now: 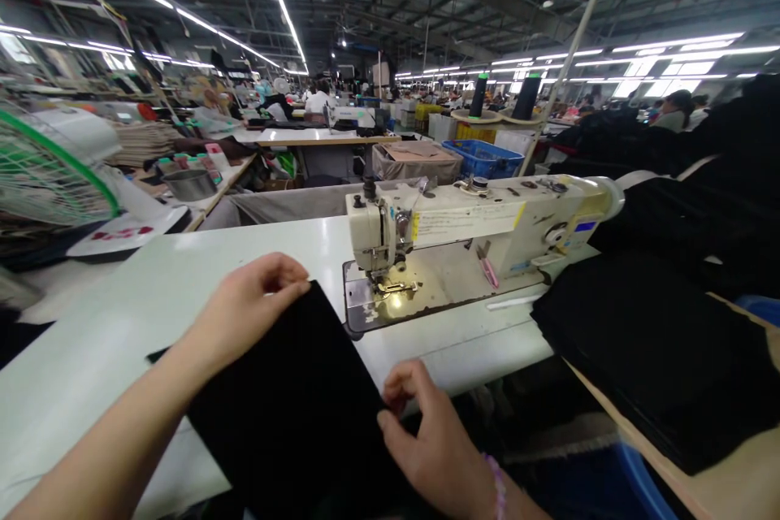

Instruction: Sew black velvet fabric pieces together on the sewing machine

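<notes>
A black fabric piece [292, 398] lies on the white sewing table [91, 341] in front of me. My left hand [249, 305] pinches its far corner, fingers curled over the edge. My right hand [426, 435] grips its near right edge, fingers closed on the cloth. The cream sewing machine [475, 223] stands just beyond, its needle and presser foot [390, 280] lit over the metal plate, a short way right of my left hand.
A stack of black cloth [658, 349] lies on a board at the right. A green-grilled fan [49, 171] stands at the left. Thread cones [527, 97], a blue crate [484, 158] and other workstations with people fill the hall behind.
</notes>
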The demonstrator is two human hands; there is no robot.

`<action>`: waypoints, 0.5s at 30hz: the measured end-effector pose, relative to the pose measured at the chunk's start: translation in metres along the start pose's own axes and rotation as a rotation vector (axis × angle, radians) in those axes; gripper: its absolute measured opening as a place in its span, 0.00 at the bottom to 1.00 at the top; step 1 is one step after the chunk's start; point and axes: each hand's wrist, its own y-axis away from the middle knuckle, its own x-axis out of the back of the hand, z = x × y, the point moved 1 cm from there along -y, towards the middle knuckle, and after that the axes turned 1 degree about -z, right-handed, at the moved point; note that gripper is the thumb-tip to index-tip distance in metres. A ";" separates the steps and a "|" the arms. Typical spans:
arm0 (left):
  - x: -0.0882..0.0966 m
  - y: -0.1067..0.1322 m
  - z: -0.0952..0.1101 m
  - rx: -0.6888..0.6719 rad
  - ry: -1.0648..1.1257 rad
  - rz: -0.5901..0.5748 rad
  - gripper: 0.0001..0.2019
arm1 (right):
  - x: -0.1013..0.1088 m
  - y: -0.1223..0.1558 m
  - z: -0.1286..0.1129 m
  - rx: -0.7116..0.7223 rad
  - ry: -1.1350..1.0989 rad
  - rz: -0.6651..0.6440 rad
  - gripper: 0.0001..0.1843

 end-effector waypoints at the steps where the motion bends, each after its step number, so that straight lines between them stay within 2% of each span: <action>1: -0.014 -0.013 -0.001 -0.059 -0.032 -0.112 0.09 | -0.005 0.007 0.003 0.070 0.050 -0.030 0.12; 2: -0.030 -0.025 -0.004 -0.105 -0.041 -0.194 0.06 | -0.009 0.012 0.007 0.147 0.097 -0.051 0.11; 4: -0.067 -0.039 -0.016 -0.130 -0.022 -0.256 0.03 | -0.013 0.018 0.019 0.292 0.185 -0.055 0.10; 7: -0.109 -0.044 -0.036 -0.137 0.011 -0.254 0.02 | -0.009 0.018 0.038 0.448 0.313 -0.063 0.12; 9: -0.120 -0.042 -0.044 -0.138 0.026 -0.224 0.02 | -0.002 0.016 0.045 0.515 0.392 -0.095 0.14; 12: -0.121 -0.040 -0.050 -0.134 0.041 -0.207 0.01 | 0.008 0.013 0.043 0.575 0.469 -0.118 0.15; 15: -0.122 -0.046 -0.053 -0.106 0.048 -0.201 0.00 | 0.012 0.009 0.037 0.592 0.510 -0.082 0.13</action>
